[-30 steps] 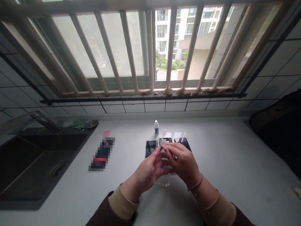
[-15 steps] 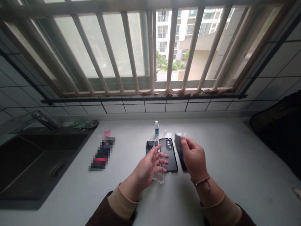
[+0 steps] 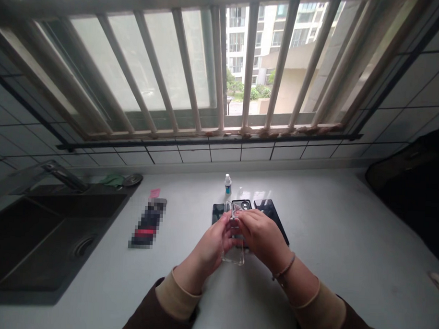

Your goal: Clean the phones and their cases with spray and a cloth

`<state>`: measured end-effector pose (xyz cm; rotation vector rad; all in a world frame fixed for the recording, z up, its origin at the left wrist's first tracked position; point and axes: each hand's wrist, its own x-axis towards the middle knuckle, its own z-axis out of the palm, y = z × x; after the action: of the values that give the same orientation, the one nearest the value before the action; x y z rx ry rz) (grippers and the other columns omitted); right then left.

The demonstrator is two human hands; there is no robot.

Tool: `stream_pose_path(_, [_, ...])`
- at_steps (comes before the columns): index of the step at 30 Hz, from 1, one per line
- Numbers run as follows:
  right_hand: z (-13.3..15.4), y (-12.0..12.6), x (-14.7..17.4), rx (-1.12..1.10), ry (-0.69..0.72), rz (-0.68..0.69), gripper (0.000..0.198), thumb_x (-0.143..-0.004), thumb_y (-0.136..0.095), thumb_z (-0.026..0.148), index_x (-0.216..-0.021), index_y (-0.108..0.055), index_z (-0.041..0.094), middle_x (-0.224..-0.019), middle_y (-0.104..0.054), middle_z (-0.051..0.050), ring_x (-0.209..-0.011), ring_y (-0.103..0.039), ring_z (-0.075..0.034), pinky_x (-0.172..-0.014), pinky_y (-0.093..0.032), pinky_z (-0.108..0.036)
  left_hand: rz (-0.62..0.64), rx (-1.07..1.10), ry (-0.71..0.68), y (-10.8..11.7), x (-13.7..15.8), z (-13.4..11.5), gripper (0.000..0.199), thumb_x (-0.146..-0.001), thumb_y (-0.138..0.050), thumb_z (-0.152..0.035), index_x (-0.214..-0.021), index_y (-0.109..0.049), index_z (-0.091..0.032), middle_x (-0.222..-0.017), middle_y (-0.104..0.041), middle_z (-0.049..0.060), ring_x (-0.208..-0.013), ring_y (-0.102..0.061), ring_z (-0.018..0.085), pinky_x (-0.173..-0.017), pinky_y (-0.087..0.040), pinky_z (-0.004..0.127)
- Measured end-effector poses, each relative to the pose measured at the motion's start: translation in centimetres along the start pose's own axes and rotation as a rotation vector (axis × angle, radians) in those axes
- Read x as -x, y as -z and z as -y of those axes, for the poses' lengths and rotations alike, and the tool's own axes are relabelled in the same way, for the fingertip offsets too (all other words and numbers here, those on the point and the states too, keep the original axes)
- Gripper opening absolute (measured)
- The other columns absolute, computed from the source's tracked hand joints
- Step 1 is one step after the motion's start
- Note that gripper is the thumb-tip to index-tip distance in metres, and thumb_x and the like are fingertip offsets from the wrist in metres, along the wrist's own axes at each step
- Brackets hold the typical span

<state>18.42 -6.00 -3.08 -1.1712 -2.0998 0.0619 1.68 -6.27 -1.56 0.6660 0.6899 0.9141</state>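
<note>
My left hand (image 3: 207, 248) holds a clear phone case (image 3: 233, 261) upright, with its thumb along the left edge and its fingers behind. Over the upper part of the case, my right hand (image 3: 260, 233) has its fingers bent together against the inside. The small grey cloth it pinched half a second ago is mostly hidden behind those fingers. Behind the hands lie a dark phone (image 3: 218, 211) at left, a black-framed phone case (image 3: 246, 204) with round camera openings, partly covered, and a dark glossy tablet-like slab (image 3: 273, 215) at right.
A small white bottle (image 3: 228, 185) stands at the back, with a little clear cap (image 3: 240, 190) beside it. To the left are a pink slip (image 3: 154, 193), a pixelated dark item (image 3: 147, 224) and a sink (image 3: 59, 226). A black bag (image 3: 416, 186) sits at right.
My right hand has moved left and down from above the dark slab onto the clear phone case, uncovering the slab. My left hand keeps holding the case, now turned slightly.
</note>
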Motion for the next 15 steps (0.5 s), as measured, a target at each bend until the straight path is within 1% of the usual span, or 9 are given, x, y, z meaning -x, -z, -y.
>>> stream_pose_path(2, [0.1, 0.1, 0.0, -0.027, 0.043, 0.014, 0.023, -0.108, -0.052, 0.017, -0.1, -0.073, 0.019, -0.101, -0.079, -0.009, -0.099, -0.071, -0.026, -0.091, -0.059, -0.04, -0.044, 0.013, -0.016, 0.2, -0.2, 0.1, 0.042, -0.109, -0.051, -0.044, -0.133, -0.068, -0.014, -0.12, -0.071, 0.015, -0.096, -0.069, 0.021, -0.077, -0.059, 0.032])
stream_pose_path(5, [0.4, 0.3, 0.0, -0.068, 0.096, 0.039, 0.022, -0.108, -0.052, 0.018, -0.097, -0.071, 0.019, -0.096, -0.078, -0.009, -0.1, -0.07, -0.026, -0.092, -0.058, -0.041, -0.15, 0.048, -0.046, 0.5, -0.6, 0.2, 0.045, -0.112, -0.044, -0.038, -0.147, -0.058, -0.015, -0.124, -0.071, 0.015, -0.096, -0.07, 0.02, -0.079, -0.058, 0.029])
stream_pose_path(8, [0.9, 0.4, 0.0, -0.116, 0.153, 0.082, 0.022, -0.108, -0.052, 0.02, -0.093, -0.068, 0.02, -0.092, -0.075, -0.008, -0.099, -0.068, -0.026, -0.094, -0.056, -0.043, -0.231, 0.069, -0.089, 0.7, -0.9, -0.1, 0.051, -0.112, -0.043, -0.039, -0.155, -0.048, -0.013, -0.12, -0.072, 0.016, -0.1, -0.071, 0.021, -0.082, -0.057, 0.029])
stream_pose_path(10, [1.3, 0.5, 0.1, -0.163, 0.184, 0.121, 0.024, -0.109, -0.052, 0.022, -0.089, -0.066, 0.021, -0.09, -0.074, -0.008, -0.096, -0.067, -0.025, -0.093, -0.056, -0.042, -0.268, 0.058, -0.12, 0.8, -1.0, -0.3, 0.053, -0.112, -0.041, -0.041, -0.156, -0.047, -0.011, -0.119, -0.072, 0.018, -0.101, -0.072, 0.022, -0.084, -0.058, 0.031])
stream_pose_path(12, [1.7, 0.6, 0.1, -0.231, 0.196, 0.164, 0.025, -0.108, -0.053, 0.023, -0.086, -0.064, 0.021, -0.087, -0.073, -0.007, -0.093, -0.065, -0.024, -0.091, -0.055, -0.04, -0.304, 0.026, -0.15, 0.9, -1.0, -0.6, 0.054, -0.112, -0.039, -0.044, -0.153, -0.049, -0.01, -0.121, -0.072, 0.019, -0.101, -0.071, 0.023, -0.085, -0.058, 0.032])
stream_pose_path(15, [2.2, 1.0, 0.3, -0.367, 0.138, 0.217, 0.025, -0.107, -0.055, 0.023, -0.084, -0.065, 0.021, -0.083, -0.071, -0.005, -0.09, -0.063, -0.022, -0.083, -0.054, -0.035, -0.327, -0.003, -0.168, 1.1, -1.0, -1.0, 0.054, -0.112, -0.038, -0.046, -0.15, -0.05, -0.01, -0.125, -0.07, 0.02, -0.1, -0.07, 0.022, -0.084, -0.059, 0.033])
